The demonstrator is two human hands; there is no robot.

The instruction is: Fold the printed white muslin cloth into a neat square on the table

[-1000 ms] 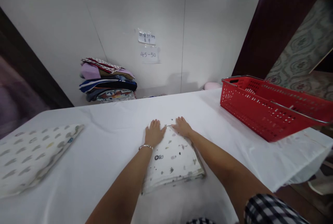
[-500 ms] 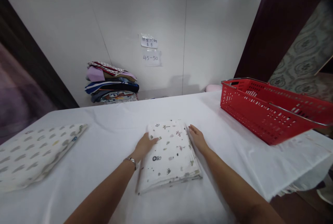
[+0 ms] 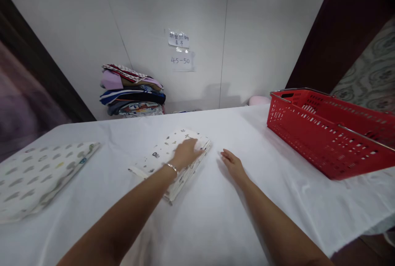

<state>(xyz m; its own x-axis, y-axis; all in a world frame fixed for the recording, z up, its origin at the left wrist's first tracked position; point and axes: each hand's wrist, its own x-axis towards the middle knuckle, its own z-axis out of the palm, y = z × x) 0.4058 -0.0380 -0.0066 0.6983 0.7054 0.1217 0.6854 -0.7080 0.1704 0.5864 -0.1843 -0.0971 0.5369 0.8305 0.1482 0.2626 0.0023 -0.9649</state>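
White cloths (image 3: pixel 168 155) — two, folded

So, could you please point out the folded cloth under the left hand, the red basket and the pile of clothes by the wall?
folded cloth (image 3: pixel 160 155), head view, on its bare printed top.
red basket (image 3: pixel 311 138), head view, on its near side wall.
pile of clothes (image 3: pixel 131 97), head view, on the dark striped layer.

- Folded cloth (image 3: pixel 166 155): white, scattered small dark and grey motifs.
- Second folded cloth (image 3: pixel 40 175), far left: off-white, rows of grey dabs, a few yellow and blue.
- Basket (image 3: pixel 327 130): red, metal handles.
- Counter (image 3: pixel 216 216): white cover.
- Stacked fabrics (image 3: pixel 132 97): lilac, navy stripes, red-white pattern.
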